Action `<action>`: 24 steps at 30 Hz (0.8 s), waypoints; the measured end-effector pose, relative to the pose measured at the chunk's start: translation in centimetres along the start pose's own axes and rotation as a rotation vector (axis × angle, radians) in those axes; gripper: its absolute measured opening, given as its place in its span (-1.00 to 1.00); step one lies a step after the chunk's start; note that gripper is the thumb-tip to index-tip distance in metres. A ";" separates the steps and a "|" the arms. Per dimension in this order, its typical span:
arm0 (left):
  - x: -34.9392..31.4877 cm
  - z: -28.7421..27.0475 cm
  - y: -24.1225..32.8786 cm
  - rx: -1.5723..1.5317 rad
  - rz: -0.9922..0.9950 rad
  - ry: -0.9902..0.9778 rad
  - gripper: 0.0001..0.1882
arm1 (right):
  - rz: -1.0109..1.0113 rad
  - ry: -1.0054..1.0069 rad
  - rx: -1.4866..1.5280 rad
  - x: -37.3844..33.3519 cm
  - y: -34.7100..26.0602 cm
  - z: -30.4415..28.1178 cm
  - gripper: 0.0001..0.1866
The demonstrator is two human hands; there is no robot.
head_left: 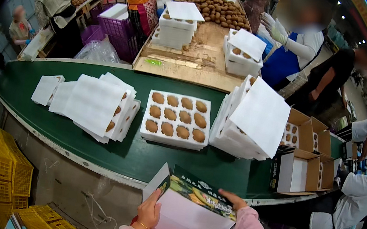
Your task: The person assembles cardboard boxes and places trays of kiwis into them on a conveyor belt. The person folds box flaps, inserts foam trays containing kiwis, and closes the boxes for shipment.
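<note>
Between my hands, at the belt's near edge, is a cardboard box (200, 214) with white sides and a dark green panel printed with fruit. My left hand (149, 209) grips its left side, the fingers pressed to the board. My right hand (233, 199) closes over the far right corner of the printed panel. Straight ahead on the belt sits a white foam tray (144, 123) with kiwifruit (185, 117) in its hollows. To the right of it rises a stack of filled foam trays (257, 119) topped by a white sheet. More covered trays (94, 105) lean in an overlapping pile at left.
The green conveyor belt (141, 155) crosses in front of me. Opened boxes (298, 173) holding trays stand on it at right. Beyond, a wooden table (205, 52) carries loose kiwifruit and tray stacks. Yellow crates (9, 170) are at lower left. Several people work around.
</note>
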State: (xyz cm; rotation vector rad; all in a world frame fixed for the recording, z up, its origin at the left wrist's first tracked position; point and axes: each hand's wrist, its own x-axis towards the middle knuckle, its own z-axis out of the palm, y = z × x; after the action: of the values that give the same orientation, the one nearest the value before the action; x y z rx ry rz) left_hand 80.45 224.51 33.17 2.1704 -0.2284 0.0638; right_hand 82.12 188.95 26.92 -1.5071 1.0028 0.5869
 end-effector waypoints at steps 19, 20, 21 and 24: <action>8.3 11.6 -18.6 -0.580 -0.478 -0.332 -0.57 | -0.970 0.174 -0.982 -13.7 -1.1 0.4 -0.71; 9.6 9.9 -17.5 -0.376 -0.350 -0.322 -0.55 | -0.858 0.186 -1.004 -13.5 0.8 0.0 -0.73; 11.6 8.3 -14.5 -0.263 -0.209 -0.298 -0.53 | -0.767 0.191 -1.024 -12.7 1.8 -0.2 -0.74; 16.6 3.5 -1.9 -0.077 0.180 -0.173 -0.44 | -1.019 0.173 -1.132 -12.4 2.4 0.9 -0.77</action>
State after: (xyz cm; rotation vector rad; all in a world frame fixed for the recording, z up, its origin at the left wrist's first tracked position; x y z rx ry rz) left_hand 97.00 220.34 31.84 2.0755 -0.5173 -0.0308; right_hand 73.96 193.19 35.64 -2.7827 -0.2031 0.2347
